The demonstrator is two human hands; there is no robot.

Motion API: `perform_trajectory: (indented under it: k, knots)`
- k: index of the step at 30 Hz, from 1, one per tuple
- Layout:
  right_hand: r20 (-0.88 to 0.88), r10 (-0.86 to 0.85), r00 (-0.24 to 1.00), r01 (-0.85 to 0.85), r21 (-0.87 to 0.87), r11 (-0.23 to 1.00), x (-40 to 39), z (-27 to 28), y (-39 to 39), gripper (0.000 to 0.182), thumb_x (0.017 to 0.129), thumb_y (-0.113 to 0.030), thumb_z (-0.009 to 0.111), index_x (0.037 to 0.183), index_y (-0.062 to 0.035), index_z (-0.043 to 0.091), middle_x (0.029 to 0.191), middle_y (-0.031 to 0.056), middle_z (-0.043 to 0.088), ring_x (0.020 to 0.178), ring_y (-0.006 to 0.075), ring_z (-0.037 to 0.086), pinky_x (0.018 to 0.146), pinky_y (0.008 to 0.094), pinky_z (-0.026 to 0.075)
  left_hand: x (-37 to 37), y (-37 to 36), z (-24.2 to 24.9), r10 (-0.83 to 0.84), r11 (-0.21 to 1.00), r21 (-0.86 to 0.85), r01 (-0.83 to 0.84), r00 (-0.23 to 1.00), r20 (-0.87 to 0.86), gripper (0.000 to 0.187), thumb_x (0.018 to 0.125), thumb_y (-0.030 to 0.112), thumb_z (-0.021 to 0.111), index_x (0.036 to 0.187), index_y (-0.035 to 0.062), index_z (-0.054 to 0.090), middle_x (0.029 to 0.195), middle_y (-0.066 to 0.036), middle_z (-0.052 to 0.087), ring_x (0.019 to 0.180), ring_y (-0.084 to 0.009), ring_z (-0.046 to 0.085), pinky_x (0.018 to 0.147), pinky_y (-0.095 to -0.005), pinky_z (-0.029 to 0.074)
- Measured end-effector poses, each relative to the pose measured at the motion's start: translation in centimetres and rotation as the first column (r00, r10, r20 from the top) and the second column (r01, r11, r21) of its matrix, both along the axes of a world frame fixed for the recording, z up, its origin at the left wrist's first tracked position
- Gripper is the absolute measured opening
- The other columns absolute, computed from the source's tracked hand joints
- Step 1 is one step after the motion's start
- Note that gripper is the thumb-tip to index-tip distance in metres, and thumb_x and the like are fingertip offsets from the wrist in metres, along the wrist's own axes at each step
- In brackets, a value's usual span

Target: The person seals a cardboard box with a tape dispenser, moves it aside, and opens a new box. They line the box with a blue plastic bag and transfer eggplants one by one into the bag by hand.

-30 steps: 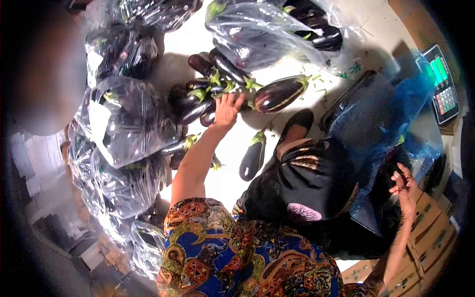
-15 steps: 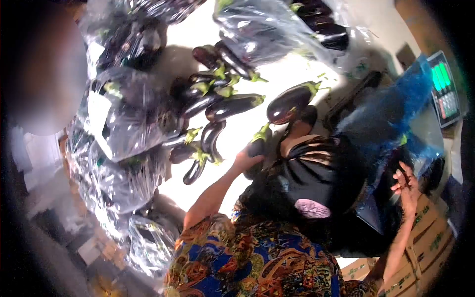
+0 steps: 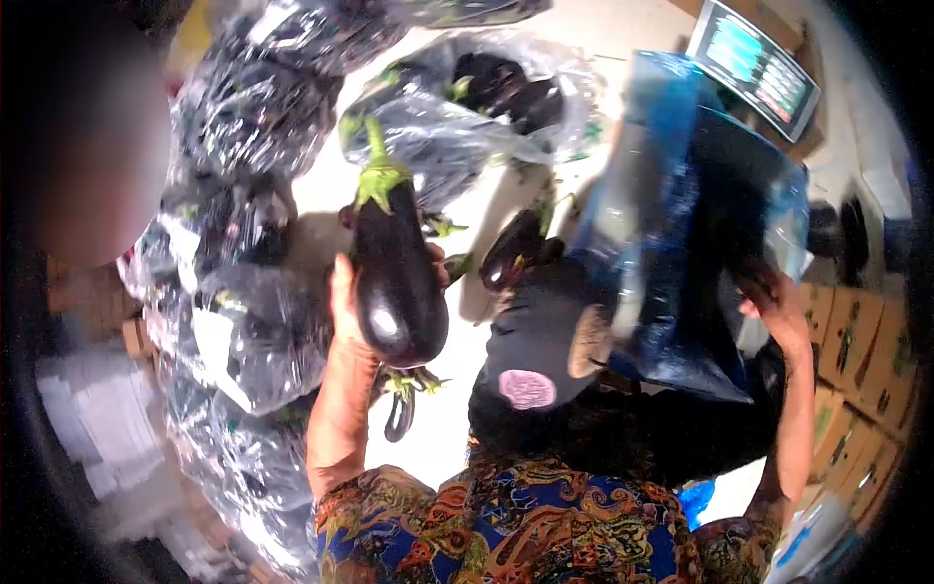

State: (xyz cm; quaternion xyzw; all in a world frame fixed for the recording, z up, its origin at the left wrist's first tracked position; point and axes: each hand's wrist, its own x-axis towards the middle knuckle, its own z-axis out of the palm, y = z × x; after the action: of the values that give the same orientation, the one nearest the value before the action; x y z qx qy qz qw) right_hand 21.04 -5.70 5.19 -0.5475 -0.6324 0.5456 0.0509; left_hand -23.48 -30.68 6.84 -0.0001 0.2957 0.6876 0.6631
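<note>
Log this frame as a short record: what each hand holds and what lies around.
left hand: grip closed around a large dark eggplant, held up, green stem end pointing away
right hand: grips the edge of a blue plastic bag, dark contents inside
floor: loose eggplants lie below the left hand
left side: clear bags of eggplants stacked
top right: scale display, lit
right edge: cardboard boxes

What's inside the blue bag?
The blue bag, held by the right hand, shows only a dark shape through the plastic. What it is cannot be made out.
</note>
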Motion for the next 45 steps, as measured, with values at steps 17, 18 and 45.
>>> perform_trajectory:
  k: [17, 18, 45]
  knots:
    - [0.166, 0.334, 0.928, -0.372, 0.485, 0.791, 3.5, -0.9, -2.0, 0.037, 0.084, -0.022, 0.066, 0.114, -0.0042, 0.056, 0.093, 0.0185, 0.064, 0.091, 0.0392, 0.06, 0.076, 0.045, 0.048, 18.2, 17.6, 9.1, -0.719, 0.652, -0.401, 0.643, 0.359, -0.595, 0.069, 0.087, 0.031, 0.065, 0.141, 0.0003, 0.035, 0.129, -0.011, 0.052, 0.12, -0.0198, 0.049, 0.102, -0.033, 0.039]
    - [0.19, 0.342, 0.92, -0.391, 0.494, 0.776, 3.5, -0.7, -2.5, 0.037, 0.084, -0.022, 0.066, 0.115, -0.0045, 0.056, 0.094, 0.0182, 0.064, 0.091, 0.039, 0.06, 0.076, 0.0455, 0.048, 19.1, 17.7, 8.5, -0.718, 0.657, -0.453, 0.603, 0.317, -0.62, 0.071, 0.087, 0.033, 0.065, 0.141, 0.0003, 0.033, 0.132, -0.013, 0.049, 0.121, -0.0217, 0.047, 0.103, -0.0343, 0.037]
    - [0.135, -0.026, 0.991, -0.084, 0.747, 0.659, 4.3, -0.1, -1.6, 0.019, 0.087, -0.024, 0.059, 0.093, -0.007, 0.054, 0.079, 0.0194, 0.063, 0.08, 0.0411, 0.062, 0.07, 0.0524, 0.048, 27.0, 19.5, -6.7, -0.728, 0.474, -0.519, 0.711, -0.015, -0.685, 0.075, 0.085, 0.036, 0.068, 0.141, 0.0023, 0.031, 0.124, -0.015, 0.058, 0.113, -0.0243, 0.056, 0.093, -0.0343, 0.045]
